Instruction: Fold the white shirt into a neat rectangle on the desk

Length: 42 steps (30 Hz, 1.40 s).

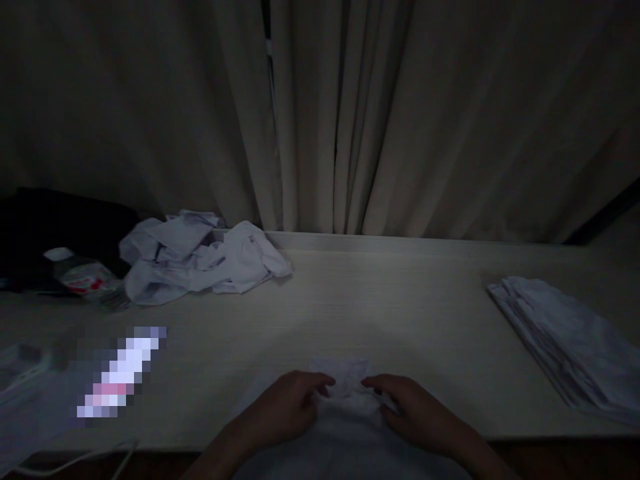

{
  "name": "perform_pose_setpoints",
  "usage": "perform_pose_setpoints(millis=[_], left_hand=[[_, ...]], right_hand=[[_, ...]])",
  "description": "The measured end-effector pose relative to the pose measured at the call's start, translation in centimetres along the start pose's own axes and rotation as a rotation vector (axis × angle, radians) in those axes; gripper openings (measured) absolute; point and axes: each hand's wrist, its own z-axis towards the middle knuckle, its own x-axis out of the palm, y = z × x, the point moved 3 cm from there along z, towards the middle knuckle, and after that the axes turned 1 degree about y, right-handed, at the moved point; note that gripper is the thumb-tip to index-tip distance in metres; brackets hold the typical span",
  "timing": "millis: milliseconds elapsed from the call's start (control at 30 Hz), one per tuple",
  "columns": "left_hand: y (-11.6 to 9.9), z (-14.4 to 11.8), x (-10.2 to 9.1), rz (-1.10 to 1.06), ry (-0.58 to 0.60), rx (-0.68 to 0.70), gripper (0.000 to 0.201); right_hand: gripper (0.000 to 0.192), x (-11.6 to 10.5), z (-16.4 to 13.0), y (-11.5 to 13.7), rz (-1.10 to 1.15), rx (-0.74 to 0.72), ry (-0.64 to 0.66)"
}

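Observation:
Both my hands are at the front edge of the table, on a piece of white cloth that hangs over the edge toward me. My left hand pinches its left side between thumb and fingers. On the opposite side my right hand is closed on the same cloth, fingers bent. A short flap of it lies on the tabletop beyond my fingertips. The dim light hides what kind of garment or cloth it is.
A crumpled heap of white cloth lies at the back left, beside a clear plastic bottle and a black item. Folded white cloths are stacked at the right. A blurred-out bright object and a white cable are at the left. Curtains hang behind.

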Motion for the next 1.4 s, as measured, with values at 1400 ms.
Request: perform_pose_setpoints(millis=[1400], left_hand=[[14.9,-0.7,-2.3,0.539,-0.080,-0.248,0.038]], right_hand=[[0.037,-3.4,3.4,-13.2,-0.369,0.255,-0.060]])
